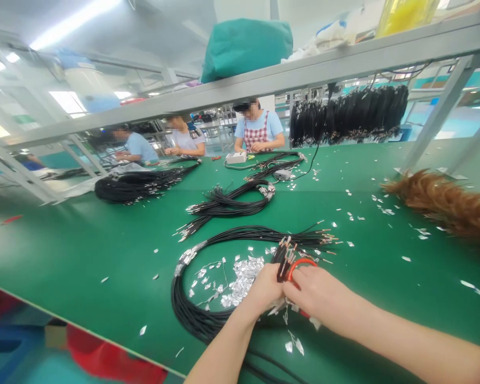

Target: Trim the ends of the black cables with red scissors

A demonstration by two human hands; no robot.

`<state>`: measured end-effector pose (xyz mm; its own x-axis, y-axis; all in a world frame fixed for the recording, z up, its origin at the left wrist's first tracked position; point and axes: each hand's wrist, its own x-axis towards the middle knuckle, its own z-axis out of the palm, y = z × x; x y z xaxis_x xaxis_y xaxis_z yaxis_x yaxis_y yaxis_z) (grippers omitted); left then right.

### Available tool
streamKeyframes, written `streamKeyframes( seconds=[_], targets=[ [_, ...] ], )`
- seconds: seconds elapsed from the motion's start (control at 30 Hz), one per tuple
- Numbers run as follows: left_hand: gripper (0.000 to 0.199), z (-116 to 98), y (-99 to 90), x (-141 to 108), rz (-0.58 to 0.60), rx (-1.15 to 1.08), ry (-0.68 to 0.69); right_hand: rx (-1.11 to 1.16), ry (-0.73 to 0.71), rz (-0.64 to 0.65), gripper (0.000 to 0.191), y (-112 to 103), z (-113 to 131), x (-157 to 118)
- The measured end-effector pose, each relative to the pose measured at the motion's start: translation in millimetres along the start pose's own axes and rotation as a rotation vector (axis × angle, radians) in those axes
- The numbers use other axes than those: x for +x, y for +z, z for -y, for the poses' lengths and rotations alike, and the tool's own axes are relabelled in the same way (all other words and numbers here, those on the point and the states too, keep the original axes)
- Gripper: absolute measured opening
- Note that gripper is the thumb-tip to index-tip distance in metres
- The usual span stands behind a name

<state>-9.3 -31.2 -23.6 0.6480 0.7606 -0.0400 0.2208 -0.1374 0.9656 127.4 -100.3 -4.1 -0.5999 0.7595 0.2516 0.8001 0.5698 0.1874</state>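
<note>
My left hand (267, 288) is closed round one end of a bundle of black cables (181, 298), whose stripped, copper and silver tips stick up above the fist. Scissors with orange-red handles (303, 262) are in my right hand (310, 290), close against the left; the blades are mostly hidden. The bundle curves round to the left, banded with whitish wraps, and its other bare ends fan out just beyond my hands. Inside the loop lies a heap of silver foil scraps (246, 274). White shreds hang below my hands.
More cable bundles (240, 205) lie farther off on the green table (116, 277), with a large black coil (122, 186) at left. A brown feather duster (444, 205) rests at right. Cables hang from a grey frame (344, 56). Several people (260, 130) sit opposite.
</note>
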Motion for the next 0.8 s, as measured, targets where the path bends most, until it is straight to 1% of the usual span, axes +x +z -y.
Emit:
streamKeyframes(
  seconds=[0.07, 0.1, 0.17, 0.23, 0.27, 0.33, 0.37, 0.47, 0.53, 0.7, 0.77, 0.8],
  targets=[
    [0.004, 0.4, 0.5, -0.9, 0.05, 0.014, 0.02, 0.219, 0.064, 0.052, 0.015, -1.5, -5.6, -3.1],
    [0.003, 0.1, 0.4, -2.0, 0.077, 0.008, 0.021, 0.386, 0.128, 0.077, 0.016, -2.2, -8.8, -4.9],
    [0.003, -1.6, -0.7, -5.2, 0.124, -0.001, -0.004, 0.821, 0.322, 0.106, 0.016, -2.2, -13.9, -9.4],
    [0.008, -4.5, -3.0, -8.7, 0.138, 0.009, -0.049, 1.316, 0.547, 0.101, 0.016, 0.7, -15.6, -14.8],
    [0.009, -6.2, -4.2, -10.3, 0.138, 0.016, -0.067, 1.546, 0.637, 0.092, 0.019, 3.1, -14.9, -17.7],
    [0.009, -9.8, -6.3, -12.7, 0.17, 0.04, -0.073, 1.91, 0.753, 0.072, 0.027, 8.7, -11.5, -23.0],
    [0.01, -11.5, -6.9, -13.6, 0.194, 0.051, -0.063, 2.035, 0.787, 0.058, 0.03, 11.5, -9.2, -25.3],
    [0.013, -15.4, -7.1, -15.5, 0.252, 0.086, -0.018, 2.245, 0.822, 0.005, 0.037, 17.6, -2.5, -29.7],
    [0.013, -16.5, -6.4, -16.2, 0.235, 0.104, -0.009, 2.317, 0.826, -0.014, 0.039, 19.7, 0.6, -29.6],
    [0.009, -17.6, -6.1, -16.2, 0.07, 0.172, -0.006, 2.345, 0.872, -0.065, 0.039, 21.5, 1.0, -20.6],
    [0.008, -17.1, -8.1, -14.3, 0.001, 0.197, 0.035, 2.344, 0.843, -0.099, 0.038, 18.7, -2.5, -18.0],
    [0.008, -16.2, -9.9, -12.9, -0.057, 0.201, 0.056, 2.342, 0.817, -0.113, 0.038, 15.7, -4.9, -17.8]
  ],
)
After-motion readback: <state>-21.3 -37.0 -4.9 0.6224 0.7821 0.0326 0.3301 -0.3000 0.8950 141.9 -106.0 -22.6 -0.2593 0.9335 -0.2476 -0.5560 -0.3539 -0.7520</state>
